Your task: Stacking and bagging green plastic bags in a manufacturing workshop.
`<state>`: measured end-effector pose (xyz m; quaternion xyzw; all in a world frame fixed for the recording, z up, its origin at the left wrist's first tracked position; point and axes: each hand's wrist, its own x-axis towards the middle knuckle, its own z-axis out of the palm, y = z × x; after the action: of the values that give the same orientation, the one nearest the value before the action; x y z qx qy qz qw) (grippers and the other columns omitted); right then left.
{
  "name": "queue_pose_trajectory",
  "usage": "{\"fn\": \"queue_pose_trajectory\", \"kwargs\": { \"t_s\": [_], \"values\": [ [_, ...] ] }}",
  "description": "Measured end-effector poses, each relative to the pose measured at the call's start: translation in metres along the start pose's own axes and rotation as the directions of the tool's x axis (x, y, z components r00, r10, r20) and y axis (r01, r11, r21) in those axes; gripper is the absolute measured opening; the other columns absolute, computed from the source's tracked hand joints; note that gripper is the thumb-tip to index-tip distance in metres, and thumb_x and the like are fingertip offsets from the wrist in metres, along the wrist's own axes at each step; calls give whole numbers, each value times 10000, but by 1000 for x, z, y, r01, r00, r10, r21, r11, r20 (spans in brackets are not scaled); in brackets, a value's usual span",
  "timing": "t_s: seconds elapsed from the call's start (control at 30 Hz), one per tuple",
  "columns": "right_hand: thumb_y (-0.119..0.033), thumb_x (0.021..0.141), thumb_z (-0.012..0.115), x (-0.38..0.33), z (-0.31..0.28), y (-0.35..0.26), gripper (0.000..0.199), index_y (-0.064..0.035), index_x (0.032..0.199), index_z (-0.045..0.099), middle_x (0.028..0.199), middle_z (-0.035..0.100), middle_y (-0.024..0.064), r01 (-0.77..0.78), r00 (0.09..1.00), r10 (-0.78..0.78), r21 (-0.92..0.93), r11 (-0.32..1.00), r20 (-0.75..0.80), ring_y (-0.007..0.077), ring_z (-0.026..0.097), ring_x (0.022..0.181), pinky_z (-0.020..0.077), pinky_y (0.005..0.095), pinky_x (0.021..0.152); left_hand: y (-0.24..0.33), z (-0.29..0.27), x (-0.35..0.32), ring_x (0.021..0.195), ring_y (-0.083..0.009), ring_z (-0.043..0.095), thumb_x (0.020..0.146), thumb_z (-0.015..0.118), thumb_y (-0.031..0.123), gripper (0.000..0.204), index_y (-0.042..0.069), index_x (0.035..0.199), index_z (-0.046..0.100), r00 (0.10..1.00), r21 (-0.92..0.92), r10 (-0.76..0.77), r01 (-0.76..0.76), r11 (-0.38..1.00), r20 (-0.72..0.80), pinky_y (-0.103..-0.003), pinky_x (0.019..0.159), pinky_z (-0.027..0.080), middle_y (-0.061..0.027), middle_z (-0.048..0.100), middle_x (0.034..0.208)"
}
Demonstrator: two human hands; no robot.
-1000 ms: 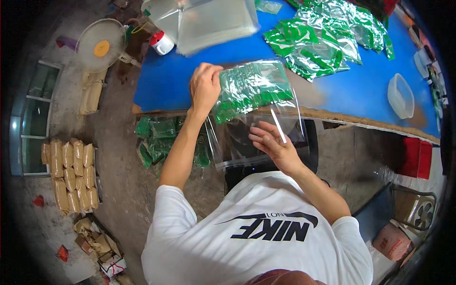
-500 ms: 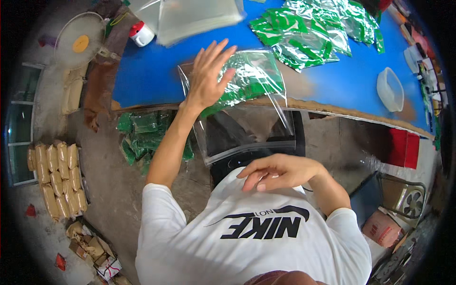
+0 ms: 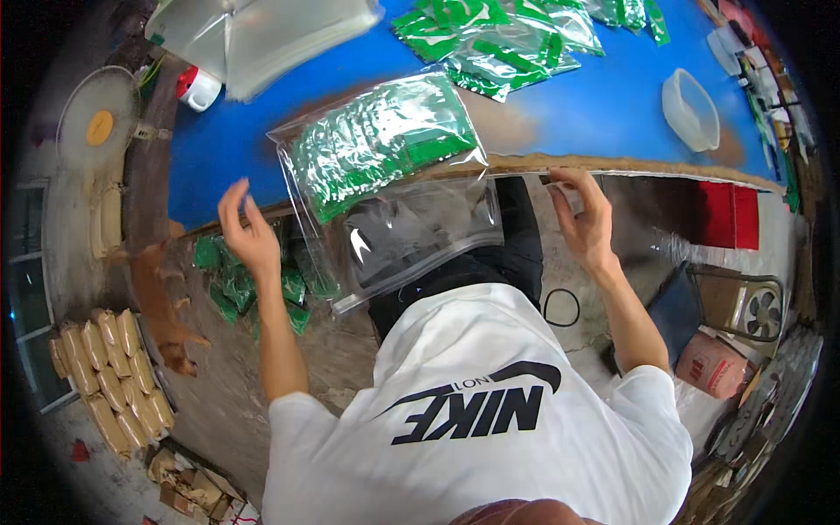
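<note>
A large clear plastic bag [image 3: 420, 254] lies across the front edge of the blue table [image 3: 560, 122], its lower end overhanging toward my lap. Inside it is a row of overlapping green packets [image 3: 385, 140]. My left hand [image 3: 251, 234] is raised beside the bag's left side, fingers apart and holding nothing. By the table edge, right of the bag, my right hand [image 3: 584, 223] is open with thumb and fingers spread and curved, also empty. Neither hand touches the bag.
Loose green packets [image 3: 499, 44] are heaped at the back. A stack of clear bags [image 3: 289, 44], a red-and-white container [image 3: 199, 89] and a white plastic tub [image 3: 691, 112] are on the table. Below are more green packs [image 3: 236, 289], a brown dog [image 3: 162, 297] and a red box [image 3: 731, 214].
My left hand has come off the bag and moved left and down. My right hand has moved from my chest to the table edge. The view has shifted, and the packets now show more fully.
</note>
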<state>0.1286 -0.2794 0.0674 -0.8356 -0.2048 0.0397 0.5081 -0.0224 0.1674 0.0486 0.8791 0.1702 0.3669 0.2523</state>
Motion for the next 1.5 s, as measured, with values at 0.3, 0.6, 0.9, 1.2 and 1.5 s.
{"fn": "queue_pose_trajectory", "kwargs": {
  "t_s": [0.3,0.6,0.9,1.2,1.5],
  "values": [
    [-80,825,715,21,63,84,602,-199,1374,499,1456,452,109,693,690,-674,-508,512,262,353,394,1372,232,621,1130,22,16,-90,1287,-346,475,707,842,96,546,115,1220,655,908,138,375,-402,905,184,-441,1047,421,-130,482,1390],
    [-8,793,710,101,43,-36,239,-56,1023,669,1200,659,101,852,522,-811,-123,509,265,313,624,1133,495,415,943,30,2,-27,1187,-276,585,754,712,-96,244,27,964,726,976,-261,199,-170,950,92,-368,953,517,-109,680,1094],
    [-143,949,637,226,28,-188,198,47,964,693,928,723,70,599,774,-633,333,728,-6,98,650,850,518,250,790,23,-26,164,981,-145,661,945,656,243,240,39,1061,704,977,-822,-126,213,527,173,-288,895,493,-71,718,1047],
    [-130,979,591,216,45,-157,189,51,984,645,896,709,88,459,834,-520,294,839,185,119,663,849,538,274,786,12,1,134,897,-158,681,937,667,211,157,64,990,691,934,-881,-288,309,359,211,-306,865,529,-56,715,953],
    [-134,985,564,196,29,-99,189,27,1044,644,1028,715,115,345,777,-420,241,907,469,213,671,960,520,329,866,12,-72,122,1125,-228,617,759,755,61,480,28,1222,631,878,-475,209,23,879,430,-352,960,482,-110,654,1215]
  ]
}}
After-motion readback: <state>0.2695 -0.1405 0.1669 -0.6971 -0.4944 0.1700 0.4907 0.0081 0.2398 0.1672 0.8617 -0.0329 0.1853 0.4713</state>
